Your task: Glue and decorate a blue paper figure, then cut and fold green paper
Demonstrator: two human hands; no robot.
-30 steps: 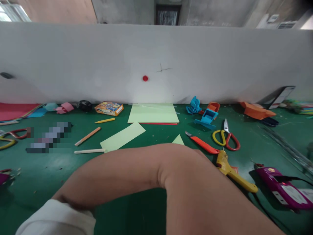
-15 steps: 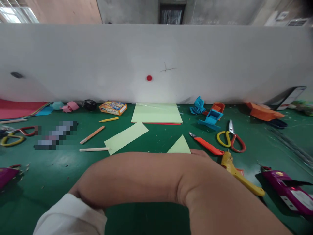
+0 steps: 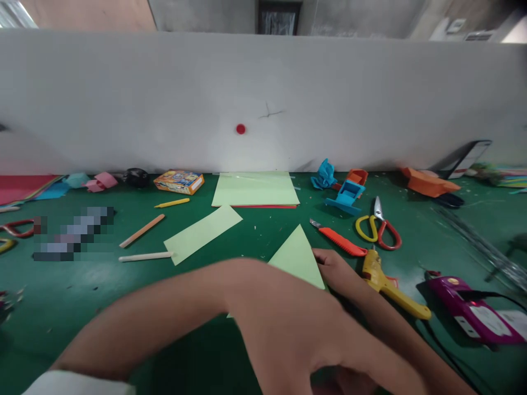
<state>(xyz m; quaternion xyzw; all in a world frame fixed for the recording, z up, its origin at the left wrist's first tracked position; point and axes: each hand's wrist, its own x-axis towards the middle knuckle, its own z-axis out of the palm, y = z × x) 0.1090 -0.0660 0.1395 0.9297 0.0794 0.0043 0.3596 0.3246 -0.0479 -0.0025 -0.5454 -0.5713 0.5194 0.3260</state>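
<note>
My right hand [image 3: 335, 271] rests on the table at the right edge of a folded pale green paper [image 3: 294, 258], with its fingers closed on that edge. The paper shows a pointed corner at the top, and its lower part is hidden behind my left hand [image 3: 296, 332]. My left arm crosses from the lower left, bent at the wrist, with the hand over the near part of the table and in front of my right forearm. Its thumb and a finger are apart, and nothing shows in them; their tips run out of view at the bottom.
An orange utility knife [image 3: 343, 241], scissors [image 3: 379, 227] and a yellow glue gun [image 3: 393, 293] lie to the right, near a magenta device [image 3: 473, 310]. A green strip [image 3: 203, 233], a white stick [image 3: 144, 257], a wooden stick [image 3: 142, 230] and green sheets [image 3: 255, 189] lie further left.
My left hand has come into clearer view, lower and nearer. More of the folded green paper and my right hand now show behind it. The view has shifted slightly.
</note>
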